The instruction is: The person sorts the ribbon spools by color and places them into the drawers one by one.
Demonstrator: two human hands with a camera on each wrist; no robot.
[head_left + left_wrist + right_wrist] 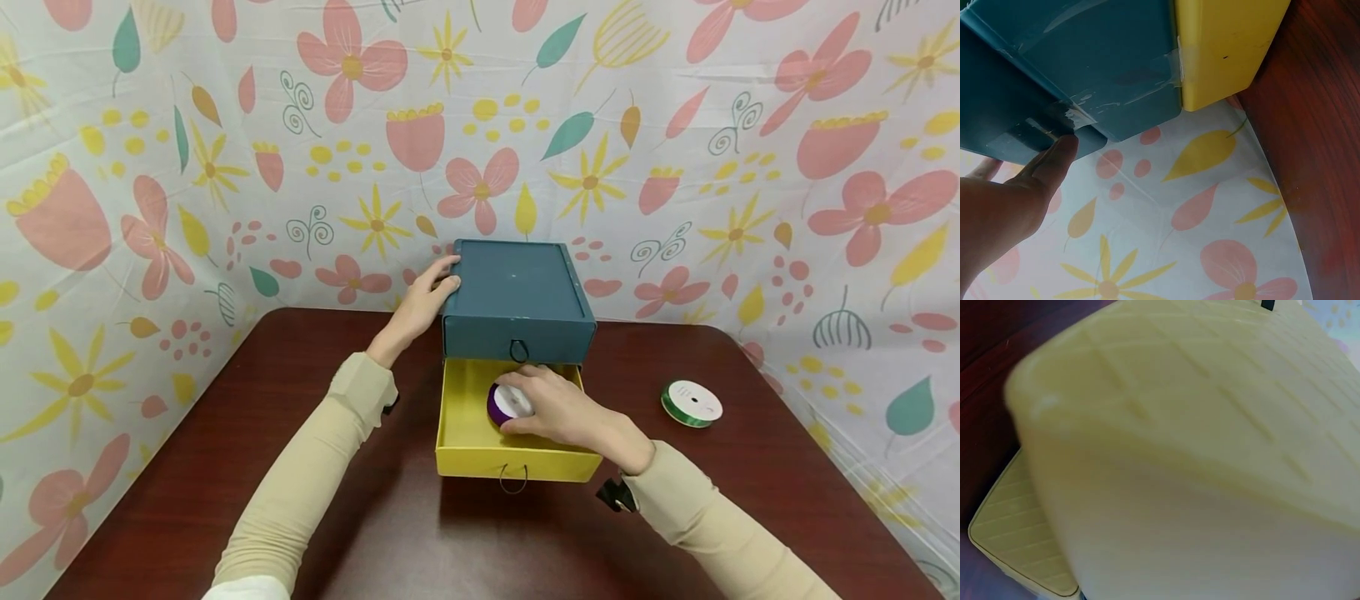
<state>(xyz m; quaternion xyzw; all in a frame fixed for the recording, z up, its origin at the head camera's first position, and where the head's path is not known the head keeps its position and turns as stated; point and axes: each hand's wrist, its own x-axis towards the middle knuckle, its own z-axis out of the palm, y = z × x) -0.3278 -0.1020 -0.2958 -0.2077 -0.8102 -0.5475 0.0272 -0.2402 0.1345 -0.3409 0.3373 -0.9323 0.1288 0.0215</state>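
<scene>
A blue drawer box point(517, 279) stands on the table, its lower yellow drawer point(465, 429) pulled out towards me. My left hand point(418, 307) rests on the box's upper left edge; in the left wrist view, the fingers of this left hand point(1019, 194) lie against the blue side. Inside the yellow drawer is a spool of purple ribbon point(512, 402) with a white face. My right hand point(558, 406) reaches over the drawer's right side and grips this spool, thumb at its near edge and fingers over the far side. Part of the spool is hidden under the hand.
To the right of the box, a spool of green ribbon point(692, 403) lies flat on the dark wooden table point(360, 533). A flower-printed cloth point(480, 108) hangs behind and at both sides. Blurred yellow quilted surfaces point(1166, 394) fill most of the right wrist view.
</scene>
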